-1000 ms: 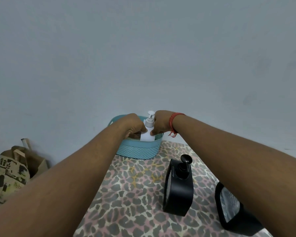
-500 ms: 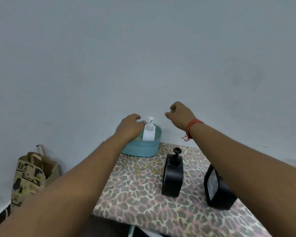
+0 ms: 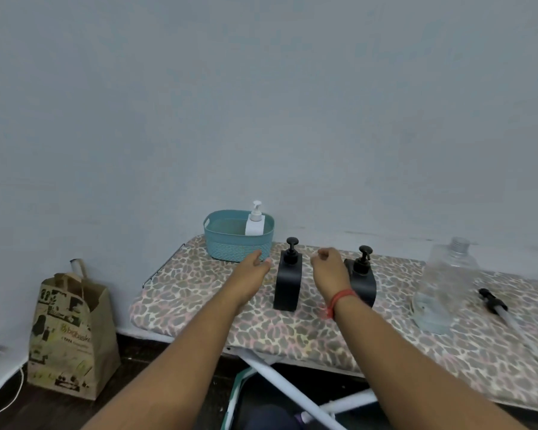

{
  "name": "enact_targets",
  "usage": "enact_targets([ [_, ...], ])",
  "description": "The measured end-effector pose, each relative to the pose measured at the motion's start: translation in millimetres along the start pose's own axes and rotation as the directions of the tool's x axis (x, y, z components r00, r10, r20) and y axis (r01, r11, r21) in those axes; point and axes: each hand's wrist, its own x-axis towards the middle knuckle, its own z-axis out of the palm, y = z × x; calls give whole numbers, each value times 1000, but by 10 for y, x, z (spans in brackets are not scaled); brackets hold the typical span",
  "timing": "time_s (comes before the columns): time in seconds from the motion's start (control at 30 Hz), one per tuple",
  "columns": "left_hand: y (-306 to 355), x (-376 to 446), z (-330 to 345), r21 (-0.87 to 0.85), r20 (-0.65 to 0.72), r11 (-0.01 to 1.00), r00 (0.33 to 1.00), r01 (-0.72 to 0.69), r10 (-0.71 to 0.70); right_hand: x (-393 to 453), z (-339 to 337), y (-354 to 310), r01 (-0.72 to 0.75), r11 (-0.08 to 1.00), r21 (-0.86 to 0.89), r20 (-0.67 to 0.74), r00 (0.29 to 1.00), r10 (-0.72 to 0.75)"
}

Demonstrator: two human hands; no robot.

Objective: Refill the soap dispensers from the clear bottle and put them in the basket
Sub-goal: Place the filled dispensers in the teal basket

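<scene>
A white pump dispenser (image 3: 255, 223) stands upright in the right end of the teal basket (image 3: 227, 246) at the board's far left. Two black pump dispensers stand on the leopard-print board: one (image 3: 288, 282) between my hands, the other (image 3: 362, 282) just right of my right hand. My left hand (image 3: 252, 270) hovers empty with fingers apart, left of the nearer black dispenser. My right hand (image 3: 330, 270), loosely curled and holding nothing, hangs between the two black dispensers. The clear bottle (image 3: 444, 283) stands uncapped further right.
A loose black pump with its tube (image 3: 494, 305) lies right of the clear bottle. The leopard-print board (image 3: 292, 330) rests on white legs against a pale wall. A brown paper bag (image 3: 66, 330) stands on the floor to the left.
Both hands let go of the white dispenser in the basket and drew back toward the black dispensers. The camera pulled back, bringing the clear bottle and the loose pump into view.
</scene>
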Motion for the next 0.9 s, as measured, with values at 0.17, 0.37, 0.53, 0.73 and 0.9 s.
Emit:
enact_targets([
  [0.17, -40, -18, 234, -140, 101, 989, 994, 51, -37, -124, 151, 171, -81, 993, 83, 159, 985, 67],
  [0.37, -10, -35, 339, -232, 124, 970, 992, 64, -36, -172, 272, 203, -70, 983, 172, 206, 978, 34],
  [0.53, 66, -84, 227, -175, 59, 984, 998, 19, -9, -212, 330, 76, 2, 990, 141, 219, 975, -33],
  [0.73, 309, -30, -221, -74, -86, 991, 991, -110, 104, -231, 552, -448, 147, 980, 137, 262, 948, -179],
  [0.9, 639, 219, -756, -62, -199, 984, 968, -169, 154, 30, 846, -1129, 257, 963, 85, 290, 918, -270],
])
